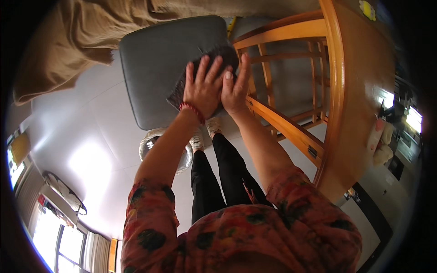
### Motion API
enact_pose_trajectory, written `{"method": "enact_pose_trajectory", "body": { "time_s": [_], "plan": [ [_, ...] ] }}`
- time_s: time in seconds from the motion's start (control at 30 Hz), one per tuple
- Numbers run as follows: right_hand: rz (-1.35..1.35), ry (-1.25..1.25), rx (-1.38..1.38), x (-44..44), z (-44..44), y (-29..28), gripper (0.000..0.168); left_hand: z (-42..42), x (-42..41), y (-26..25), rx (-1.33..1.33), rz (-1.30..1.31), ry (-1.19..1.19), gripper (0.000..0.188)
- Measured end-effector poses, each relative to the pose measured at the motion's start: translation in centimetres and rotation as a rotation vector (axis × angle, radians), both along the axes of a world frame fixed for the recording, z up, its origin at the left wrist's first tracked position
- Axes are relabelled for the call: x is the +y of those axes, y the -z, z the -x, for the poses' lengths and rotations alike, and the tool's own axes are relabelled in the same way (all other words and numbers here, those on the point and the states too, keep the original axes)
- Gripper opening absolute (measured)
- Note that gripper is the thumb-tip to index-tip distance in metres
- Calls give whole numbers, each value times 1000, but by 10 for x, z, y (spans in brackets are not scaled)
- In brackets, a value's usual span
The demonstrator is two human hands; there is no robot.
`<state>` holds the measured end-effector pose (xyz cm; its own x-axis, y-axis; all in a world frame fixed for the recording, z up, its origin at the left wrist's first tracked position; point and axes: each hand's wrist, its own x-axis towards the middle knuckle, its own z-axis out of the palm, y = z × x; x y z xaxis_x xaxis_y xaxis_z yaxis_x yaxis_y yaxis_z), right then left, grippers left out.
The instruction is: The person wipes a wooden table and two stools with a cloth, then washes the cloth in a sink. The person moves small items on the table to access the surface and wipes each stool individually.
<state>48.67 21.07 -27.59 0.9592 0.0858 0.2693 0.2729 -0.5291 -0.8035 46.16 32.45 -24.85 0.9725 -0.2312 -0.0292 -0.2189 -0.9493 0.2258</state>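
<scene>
A grey padded seat (153, 68) with rounded corners lies before me in the upper middle. On its right part rests a dark, crumpled cloth (223, 54). My left hand (205, 85), with a red bead bracelet at the wrist, lies flat on the cloth, fingers spread. Beside it and touching it, my right hand (236, 85) is held with its thumb against the left hand and its fingers pointing up along the cloth's right edge. Neither hand is visibly closed around the cloth, though the palms' undersides are hidden.
Close to the right stands a wooden frame with slats (286, 123), joined to a wooden top (362, 102). A lined waste bin (146, 140) stands on the floor by my feet, partly behind my left forearm. Brown fabric (82, 37) drapes at the upper left.
</scene>
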Motion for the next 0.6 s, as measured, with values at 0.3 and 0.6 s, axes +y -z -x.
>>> {"method": "enact_pose_trajectory", "body": {
  "time_s": [0.3,0.6],
  "plan": [
    [332,-226,39,1,-3,-7,62,78,25,-17,204,95,-152,57],
    [341,-205,33,27,27,-36,62,119,63,-22,239,84,-632,71]
  ]
}}
